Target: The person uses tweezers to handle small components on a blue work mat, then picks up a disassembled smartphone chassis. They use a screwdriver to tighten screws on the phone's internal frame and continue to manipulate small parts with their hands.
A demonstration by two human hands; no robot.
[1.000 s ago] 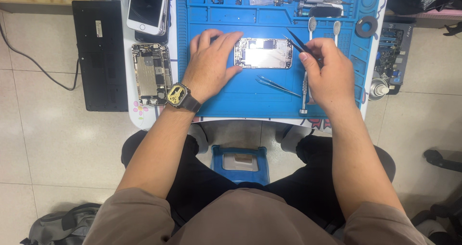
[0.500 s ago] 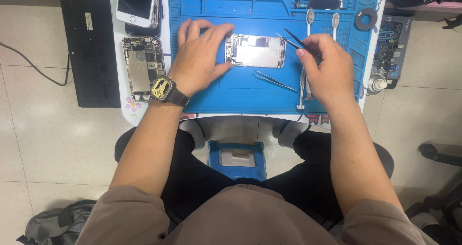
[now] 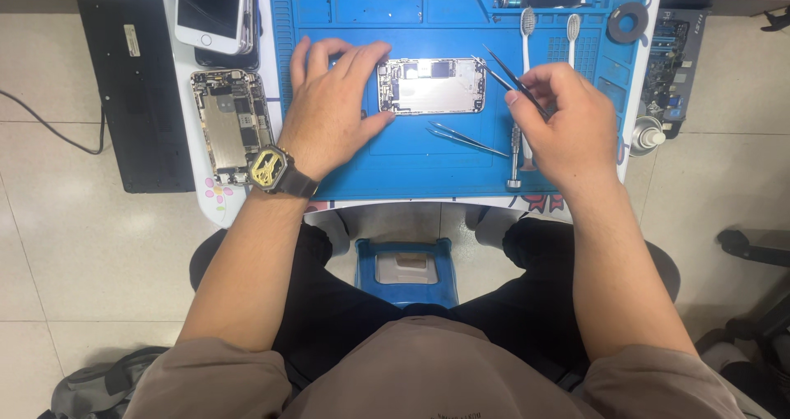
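An opened phone chassis point(image 3: 431, 86) with bare circuitry lies across the blue work mat point(image 3: 411, 160). My left hand point(image 3: 333, 106) rests flat on the mat with its fingertips against the chassis's left end. To the right of the chassis, my right hand point(image 3: 566, 123) pinches black tweezers point(image 3: 504, 73), whose tips point up and left near the chassis's right end. A second pair of tweezers point(image 3: 467, 139) lies loose on the mat below the chassis, between the hands. A watch point(image 3: 270, 169) is on my left wrist.
Left of the mat lie another opened phone body point(image 3: 230, 124) and a white phone screen point(image 3: 210, 9). A black keyboard point(image 3: 136, 90) lies further left. Two brushes point(image 3: 550, 30), a screwdriver point(image 3: 515, 151), a tape roll point(image 3: 627, 22) and a small bottle point(image 3: 646, 135) are at the right. A blue stool point(image 3: 407, 269) is between my knees.
The view has shifted, so everything sits a little higher in the picture. My right hand has moved slightly away from the chassis with the tweezers. My left hand stays at the chassis's left end.
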